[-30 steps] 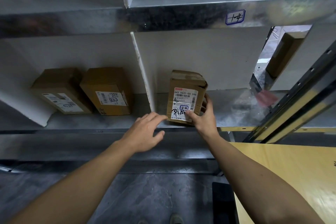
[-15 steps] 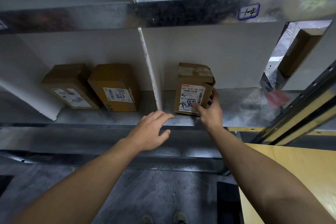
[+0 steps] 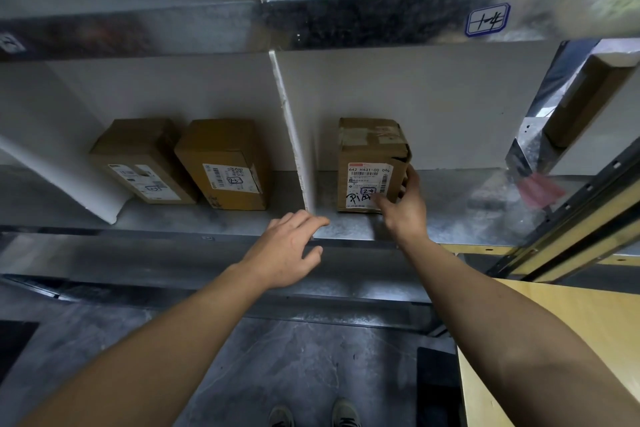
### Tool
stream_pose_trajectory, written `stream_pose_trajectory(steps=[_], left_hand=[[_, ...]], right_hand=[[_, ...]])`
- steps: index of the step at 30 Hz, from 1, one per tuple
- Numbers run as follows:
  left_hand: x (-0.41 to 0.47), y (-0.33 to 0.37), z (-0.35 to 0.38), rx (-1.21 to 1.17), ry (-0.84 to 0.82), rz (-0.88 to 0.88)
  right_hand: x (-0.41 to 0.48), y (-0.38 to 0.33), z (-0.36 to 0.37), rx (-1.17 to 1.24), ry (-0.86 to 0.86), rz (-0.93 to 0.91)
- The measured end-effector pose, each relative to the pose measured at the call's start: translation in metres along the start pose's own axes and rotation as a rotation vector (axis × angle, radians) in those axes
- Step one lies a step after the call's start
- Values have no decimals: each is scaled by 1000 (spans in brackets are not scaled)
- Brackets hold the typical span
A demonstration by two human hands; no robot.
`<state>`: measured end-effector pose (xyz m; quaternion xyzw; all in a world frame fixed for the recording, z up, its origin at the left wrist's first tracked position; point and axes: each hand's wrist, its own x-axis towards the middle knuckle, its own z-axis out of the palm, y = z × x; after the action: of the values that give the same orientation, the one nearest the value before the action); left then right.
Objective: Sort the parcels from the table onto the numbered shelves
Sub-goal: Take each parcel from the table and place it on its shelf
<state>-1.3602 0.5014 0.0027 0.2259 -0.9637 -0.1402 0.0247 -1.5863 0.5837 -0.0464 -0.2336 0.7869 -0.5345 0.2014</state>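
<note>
- The parcel marked 24 (image 3: pixel 370 163) has slid farther back on the shelf (image 3: pixel 450 218) and now sits just right of the white divider (image 3: pixel 294 149).
- Right hand (image 3: pixel 405 208) still pinches its near right corner, thumb on the label, fingers round the side.
- Left hand (image 3: pixel 291 250) hovers off it, fingers loose and spread, holding nothing.
- Looks basically placed, so I'd say only the let-go is left.

The parcel (image 3: pixel 372 163) in front of me, centre frame, is brown cardboard; its white label (image 3: pixel 367 180) carries a red strip, black barcodes and black scrawl. Left of centre sit a dull brown box (image 3: pixel 138 159) and an ochre box (image 3: pixel 225 159), both white-labelled. The shelf (image 3: pixel 346 227) is mottled silver-grey, its divider (image 3: pixel 293 135) white. Upper right, a white tag (image 3: pixel 487 19) is edged in blue. Lower right, the table (image 3: pixel 588 315) is yellow.
</note>
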Motion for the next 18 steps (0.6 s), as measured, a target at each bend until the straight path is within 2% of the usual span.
stream_pose_trajectory(steps=[9, 18], left_hand=[[-6, -2, -5, -3, 14, 11], [-43, -24, -11, 157, -26, -21]], right_hand=[[-24, -2, -11, -110, 13, 26], [-103, -13, -14, -517, -33, -98]])
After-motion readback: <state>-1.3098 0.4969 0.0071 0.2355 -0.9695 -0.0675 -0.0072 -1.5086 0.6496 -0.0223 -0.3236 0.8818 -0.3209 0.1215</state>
